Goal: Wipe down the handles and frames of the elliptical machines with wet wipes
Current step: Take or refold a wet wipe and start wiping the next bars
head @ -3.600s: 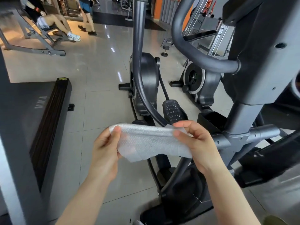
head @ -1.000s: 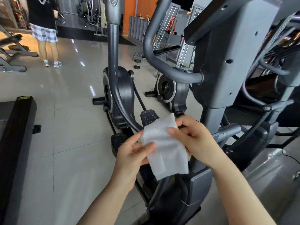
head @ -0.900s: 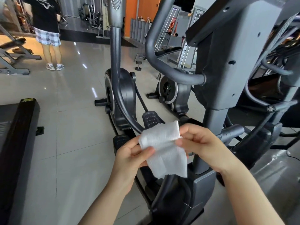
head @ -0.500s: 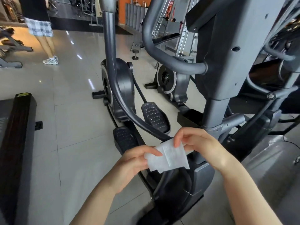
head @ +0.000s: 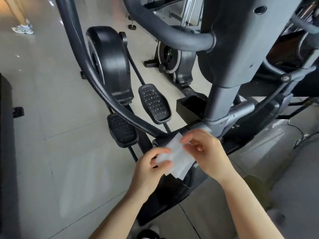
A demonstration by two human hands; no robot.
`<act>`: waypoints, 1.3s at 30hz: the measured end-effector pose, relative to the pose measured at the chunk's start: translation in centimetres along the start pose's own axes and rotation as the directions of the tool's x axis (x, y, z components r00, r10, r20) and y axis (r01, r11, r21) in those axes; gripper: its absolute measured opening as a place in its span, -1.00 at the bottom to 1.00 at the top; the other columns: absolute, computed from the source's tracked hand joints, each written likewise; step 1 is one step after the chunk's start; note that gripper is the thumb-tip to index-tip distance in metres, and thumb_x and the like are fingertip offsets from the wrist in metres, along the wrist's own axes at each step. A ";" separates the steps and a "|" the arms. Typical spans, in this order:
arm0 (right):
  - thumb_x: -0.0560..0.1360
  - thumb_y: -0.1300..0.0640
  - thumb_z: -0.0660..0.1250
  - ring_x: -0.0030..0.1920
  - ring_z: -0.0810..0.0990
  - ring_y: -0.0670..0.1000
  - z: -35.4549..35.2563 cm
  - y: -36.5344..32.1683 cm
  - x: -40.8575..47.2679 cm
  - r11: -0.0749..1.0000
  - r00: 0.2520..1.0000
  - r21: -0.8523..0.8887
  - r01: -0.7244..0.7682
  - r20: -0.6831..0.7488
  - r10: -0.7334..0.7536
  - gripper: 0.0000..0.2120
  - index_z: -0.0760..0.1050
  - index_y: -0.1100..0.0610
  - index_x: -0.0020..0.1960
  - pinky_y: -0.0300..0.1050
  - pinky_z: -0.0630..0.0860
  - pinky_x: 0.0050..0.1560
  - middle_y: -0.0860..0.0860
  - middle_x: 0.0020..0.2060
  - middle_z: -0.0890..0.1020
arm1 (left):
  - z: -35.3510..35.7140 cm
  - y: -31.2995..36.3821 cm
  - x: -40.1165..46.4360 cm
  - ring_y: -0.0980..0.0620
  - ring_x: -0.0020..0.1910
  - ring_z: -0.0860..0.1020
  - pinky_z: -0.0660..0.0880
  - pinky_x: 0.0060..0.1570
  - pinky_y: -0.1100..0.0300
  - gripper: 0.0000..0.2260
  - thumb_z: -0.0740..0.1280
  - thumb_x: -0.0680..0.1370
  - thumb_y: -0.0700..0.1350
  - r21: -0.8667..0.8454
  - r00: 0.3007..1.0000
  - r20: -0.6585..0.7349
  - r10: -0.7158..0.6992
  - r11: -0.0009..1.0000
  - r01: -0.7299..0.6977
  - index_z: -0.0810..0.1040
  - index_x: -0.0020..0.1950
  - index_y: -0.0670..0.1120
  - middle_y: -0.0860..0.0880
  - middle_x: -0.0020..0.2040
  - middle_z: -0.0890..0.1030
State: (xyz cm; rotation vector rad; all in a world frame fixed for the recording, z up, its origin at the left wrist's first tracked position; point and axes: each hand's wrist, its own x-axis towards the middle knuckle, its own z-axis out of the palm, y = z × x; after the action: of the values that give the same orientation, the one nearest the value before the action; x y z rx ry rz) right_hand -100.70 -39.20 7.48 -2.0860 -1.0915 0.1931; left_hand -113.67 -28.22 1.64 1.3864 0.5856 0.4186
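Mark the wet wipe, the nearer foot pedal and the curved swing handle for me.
wet wipe (head: 179, 156), head view, on its folded middle between the hands.
nearer foot pedal (head: 121, 129), head view, on its studded tread.
curved swing handle (head: 107, 95), head view, on its lower bend.

- pale, glossy tiled floor (head: 57, 152) with dark grout lines, carrying all that stands here.
- near elliptical machine (head: 222, 94), its dark base resting on the tiles at lower centre.
- second elliptical (head: 108, 66) behind it, flywheel housing down on the floor.
- a further machine (head: 174, 61) with a silver-rimmed wheel, standing beyond.
- black edge of some equipment (head: 6, 152) along the left.
- a sneaker (head: 23, 29) planted top left.
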 end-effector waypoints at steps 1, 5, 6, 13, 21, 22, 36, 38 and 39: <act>0.43 0.47 0.39 -0.17 0.56 -0.17 0.5 0.3 1.3 0.998 0.998 -0.055 0.043 -0.050 -0.046 -0.75 0.61 0.13 -0.13 -0.41 0.44 -0.15 -0.01 -0.08 0.61 | 0.0 0.1 0.9 0.19 -0.17 0.59 0.51 -0.13 0.30 -0.72 0.47 0.44 -0.27 0.009 0.999 -0.051 0.019 1.000 -0.018 0.64 -0.09 0.15 0.18 -0.09 0.66; 0.39 0.37 0.37 -0.08 0.65 0.16 4.2 1.8 5.4 0.911 0.987 -0.391 0.135 -0.026 -0.158 -0.89 0.64 0.27 -0.13 -0.04 0.63 -0.12 0.15 -0.01 0.65 | -0.4 0.1 4.5 -0.07 -0.11 0.59 0.52 -0.13 0.19 -0.75 0.50 0.42 -0.21 0.121 0.957 -0.283 0.064 0.992 -0.031 0.64 -0.04 0.11 0.09 -0.05 0.63; 0.43 0.27 0.33 -0.11 0.66 0.20 5.2 1.9 5.6 0.897 0.990 -0.420 0.136 0.017 -0.142 -0.88 0.64 0.26 -0.14 0.00 0.63 -0.12 0.15 -0.04 0.67 | -0.5 -0.1 5.2 -0.08 -0.09 0.60 0.55 -0.11 0.12 -0.75 0.51 0.42 -0.22 0.115 0.946 -0.320 0.051 0.993 -0.014 0.65 -0.03 0.10 0.08 -0.03 0.63; 0.65 0.04 0.09 0.06 0.62 0.08 7.7 -0.1 6.1 0.853 0.966 -0.518 0.065 0.246 0.076 -0.67 0.44 0.18 0.30 -0.06 0.44 0.18 0.02 0.03 0.64 | -2.8 -1.6 6.3 -0.01 -0.17 0.67 0.58 -0.12 0.25 -0.80 0.40 0.52 -0.31 0.058 0.940 -0.340 -0.027 0.997 0.049 0.63 0.02 -0.02 0.01 -0.01 0.66; 0.47 0.00 0.47 -0.20 0.66 0.15 12.2 -1.7 9.2 0.647 0.973 -0.762 -0.018 0.137 0.188 -0.43 0.44 0.32 0.32 0.02 0.58 -0.01 0.15 -0.16 0.65 | -9.3 -1.7 8.7 0.07 -0.22 0.64 0.55 -0.17 0.30 -0.85 0.35 0.57 -0.28 -0.016 0.892 -0.444 0.082 0.995 -0.099 0.58 -0.03 -0.02 0.10 -0.18 0.64; 0.35 0.05 0.57 -0.32 0.64 0.17 13.8 -1.9 9.2 0.635 0.989 -0.770 -0.067 0.033 0.144 -0.48 0.53 0.34 0.16 0.05 0.60 -0.09 0.16 -0.28 0.63 | -10.7 -1.5 9.4 0.10 -0.23 0.64 0.54 -0.17 0.32 -0.85 0.34 0.58 -0.28 -0.016 0.896 -0.433 0.098 0.993 -0.117 0.57 -0.02 -0.02 0.09 -0.17 0.64; 0.50 0.22 0.34 0.15 0.53 0.14 25.0 -7.9 15.4 0.764 0.928 -0.604 -0.229 -0.372 -0.015 -0.29 0.08 0.17 0.54 0.25 0.14 0.47 0.07 0.04 0.56 | -22.1 3.4 16.2 0.10 0.47 0.28 0.32 0.42 -0.08 -0.55 0.07 0.62 0.20 0.164 0.891 0.025 0.454 0.877 -0.451 0.13 0.49 0.17 0.04 0.49 0.26; 0.46 0.20 0.43 0.26 0.51 0.21 24.2 -6.7 13.3 0.670 0.924 -0.665 -0.329 -0.375 0.082 -0.31 0.23 0.22 0.51 0.30 0.12 0.48 0.11 0.06 0.58 | -21.5 3.3 16.2 0.02 0.53 0.18 0.23 0.45 -0.23 -0.39 0.00 0.61 0.31 0.202 0.872 0.089 0.482 0.848 -0.490 0.06 0.57 0.01 -0.11 0.55 0.12; 0.43 0.19 0.47 0.31 0.48 0.27 23.4 -5.9 12.1 0.616 0.913 -0.691 -0.378 -0.388 0.126 -0.33 0.30 0.25 0.47 0.33 0.11 0.47 0.15 0.09 0.58 | -21.2 3.3 16.1 0.04 0.54 0.16 0.21 0.46 -0.23 -0.33 -0.02 0.59 0.36 0.182 0.875 0.106 0.472 0.856 -0.484 0.02 0.58 0.00 -0.14 0.56 0.06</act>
State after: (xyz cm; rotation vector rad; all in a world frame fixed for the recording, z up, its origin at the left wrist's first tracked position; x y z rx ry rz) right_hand -107.46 -14.98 -2.39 -2.8998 -0.7175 -0.5486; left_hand -113.71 -1.41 0.94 1.7411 0.2291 0.7317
